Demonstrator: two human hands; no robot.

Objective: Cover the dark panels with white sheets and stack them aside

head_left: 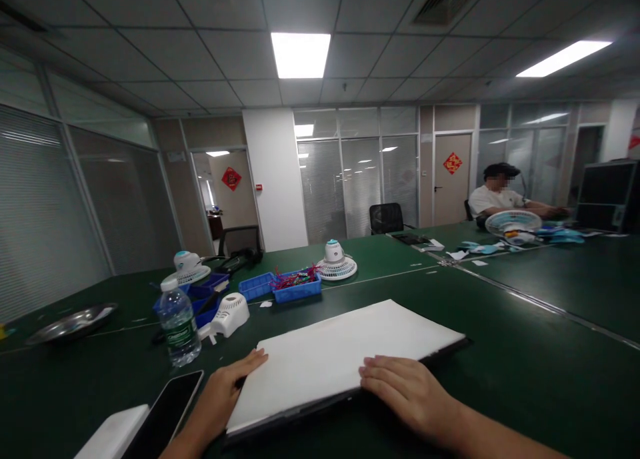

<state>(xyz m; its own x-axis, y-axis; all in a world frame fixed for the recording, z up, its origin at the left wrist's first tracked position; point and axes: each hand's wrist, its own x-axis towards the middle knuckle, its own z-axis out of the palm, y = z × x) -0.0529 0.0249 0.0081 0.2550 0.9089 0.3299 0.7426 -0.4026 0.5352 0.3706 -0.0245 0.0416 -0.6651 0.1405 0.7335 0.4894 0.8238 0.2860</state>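
A large blank white sheet or pad [340, 359] lies over a thin black board whose dark rim [300, 414] shows along its near side. My left hand [227, 386] is closed on the left edge, with fingertips on the white surface. Across the near right edge lies my right hand [407, 389], its fingers together on top and its thumb hidden. Left of my left hand are a dark-screened phone [167, 406] and a white box-like item [113, 434]. Behind them stands a capped water bottle [179, 326], upright, with a green label.
Beyond the pad on the green table [530, 372] are a white plastic housing [233, 314], a blue tray [299, 290] of reddish wired parts, a small white fan part [336, 262] and a metal dish [75, 324]. A seated person [497, 196] works at the far right beside a fan grille [513, 223].
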